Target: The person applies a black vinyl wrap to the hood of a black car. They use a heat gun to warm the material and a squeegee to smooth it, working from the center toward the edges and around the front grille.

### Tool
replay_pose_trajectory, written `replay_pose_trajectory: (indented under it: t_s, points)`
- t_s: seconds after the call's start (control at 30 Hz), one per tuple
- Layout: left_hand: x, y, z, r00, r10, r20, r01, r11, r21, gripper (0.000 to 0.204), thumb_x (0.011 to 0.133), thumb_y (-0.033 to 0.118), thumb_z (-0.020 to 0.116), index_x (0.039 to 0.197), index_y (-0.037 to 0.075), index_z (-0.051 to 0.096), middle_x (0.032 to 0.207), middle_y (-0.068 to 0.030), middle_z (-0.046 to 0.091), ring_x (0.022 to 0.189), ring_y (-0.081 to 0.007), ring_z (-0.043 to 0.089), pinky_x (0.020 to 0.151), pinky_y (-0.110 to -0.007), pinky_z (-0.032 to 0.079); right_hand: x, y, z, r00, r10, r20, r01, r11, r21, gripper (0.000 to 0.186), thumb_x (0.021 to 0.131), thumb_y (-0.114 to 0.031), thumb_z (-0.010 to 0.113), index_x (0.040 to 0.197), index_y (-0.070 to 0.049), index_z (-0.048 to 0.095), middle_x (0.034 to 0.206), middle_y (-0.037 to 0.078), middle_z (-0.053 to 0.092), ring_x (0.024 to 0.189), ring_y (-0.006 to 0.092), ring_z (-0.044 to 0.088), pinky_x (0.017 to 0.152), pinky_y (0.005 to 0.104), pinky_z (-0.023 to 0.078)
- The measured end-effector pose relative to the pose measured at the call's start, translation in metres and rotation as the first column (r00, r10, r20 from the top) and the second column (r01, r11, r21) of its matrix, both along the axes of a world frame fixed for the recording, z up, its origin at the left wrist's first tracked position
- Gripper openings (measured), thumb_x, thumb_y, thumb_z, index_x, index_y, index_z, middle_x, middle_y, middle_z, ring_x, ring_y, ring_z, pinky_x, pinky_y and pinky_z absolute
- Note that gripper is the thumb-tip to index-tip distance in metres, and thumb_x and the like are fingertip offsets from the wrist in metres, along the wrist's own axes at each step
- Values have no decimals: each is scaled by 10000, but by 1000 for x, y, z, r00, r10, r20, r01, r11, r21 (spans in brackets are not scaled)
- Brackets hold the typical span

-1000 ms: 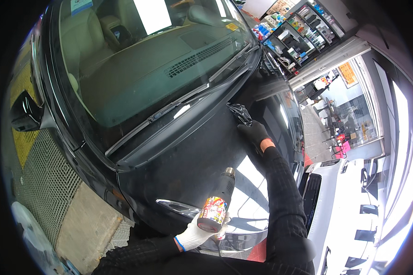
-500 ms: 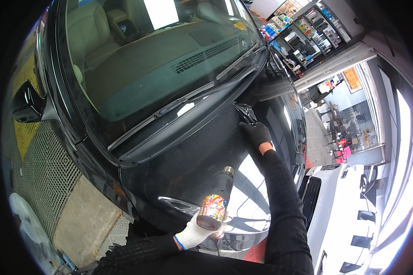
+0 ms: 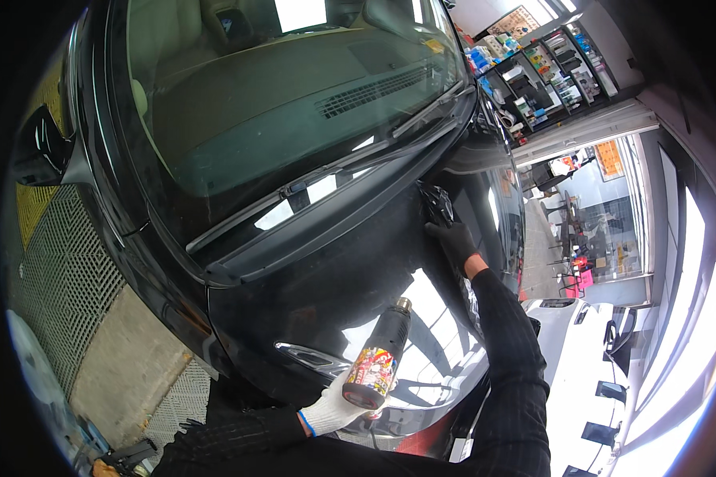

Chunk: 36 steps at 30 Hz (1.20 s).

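Note:
My left hand [image 3: 334, 405], in a white knit glove, grips a dark heat gun [image 3: 378, 354] with a colourful sticker, its metal nozzle pointing up over the black car's glossy hood [image 3: 310, 294]. My right hand [image 3: 453, 242], in a black glove, is closed on crumpled shiny black film [image 3: 437, 203] near the hood's rear edge, below the windshield wipers [image 3: 310, 181]. The fingertips are partly hidden by the film and glove.
The windshield [image 3: 278, 111] and side mirror [image 3: 44, 147] border the hood. At right stand a white car [image 3: 565, 381], a cluttered shelf [image 3: 545, 83] and a glass-walled room [image 3: 589, 222]. Floor grating [image 3: 64, 294] runs along the left.
My right hand and the film have shifted right and slightly down in the picture, and more rumpled film shows beside my right forearm. The left hand still holds the heat gun.

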State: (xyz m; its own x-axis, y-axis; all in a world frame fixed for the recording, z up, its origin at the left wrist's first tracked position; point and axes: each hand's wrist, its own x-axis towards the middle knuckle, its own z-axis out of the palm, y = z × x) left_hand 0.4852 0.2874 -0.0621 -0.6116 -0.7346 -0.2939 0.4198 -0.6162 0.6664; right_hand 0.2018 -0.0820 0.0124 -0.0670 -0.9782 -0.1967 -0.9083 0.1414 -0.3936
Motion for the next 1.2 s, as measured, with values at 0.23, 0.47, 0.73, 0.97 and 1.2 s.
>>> replay_pose_trajectory:
  t_s: [0.23, 0.47, 0.73, 0.97, 1.2]
  points:
    - [15, -11, 20, 990, -32, 134, 46, 993, -106, 689, 913, 224, 898, 1443, 16, 511, 1251, -119, 701, 1129, -189, 704, 962, -355, 592, 18, 16, 18, 995, -65, -82, 66, 998, 8, 789, 897, -667, 752, 948, 120, 775, 789, 230, 754, 772, 282, 758, 746, 444, 550]
    - [7, -5, 4, 999, -31, -34, 32, 999, 33, 781, 885, 186, 924, 1478, -7, 455, 1319, -130, 670, 1186, -202, 689, 1029, -368, 591, 35, 27, 37, 991, -105, -85, 109, 993, 45, 753, 913, -660, 738, 978, 89, 785, 822, 195, 769, 801, 266, 749, 792, 415, 548]
    - [-6, 4, -21, 983, -29, -180, 45, 995, 86, 863, 866, 190, 943, 1524, -6, 420, 1387, -130, 640, 1285, -209, 656, 1097, -378, 574, 44, 33, 43, 990, -132, -53, 135, 988, 71, 739, 921, -644, 744, 1059, 81, 793, 886, 184, 779, 858, 219, 742, 818, 391, 550]
    - [0, 0, 4, 987, 69, -148, -49, 990, 134, 462, 956, 70, 819, 1358, 11, 600, 1028, -62, 677, 917, -159, 659, 846, -357, 558, 41, 21, 48, 990, -46, -132, 60, 993, 97, 735, 919, -650, 741, 1057, 70, 793, 904, 224, 780, 889, 281, 767, 835, 413, 555]
    - [5, -6, 7, 993, 95, 67, -93, 995, -40, 441, 943, 142, 858, 1315, 33, 648, 1115, -52, 725, 1008, -171, 709, 895, -368, 589, 60, 20, 24, 992, -102, -70, 94, 990, -110, 708, 839, -576, 813, 1148, 53, 712, 1091, 267, 777, 1052, 413, 762, 915, 483, 567]
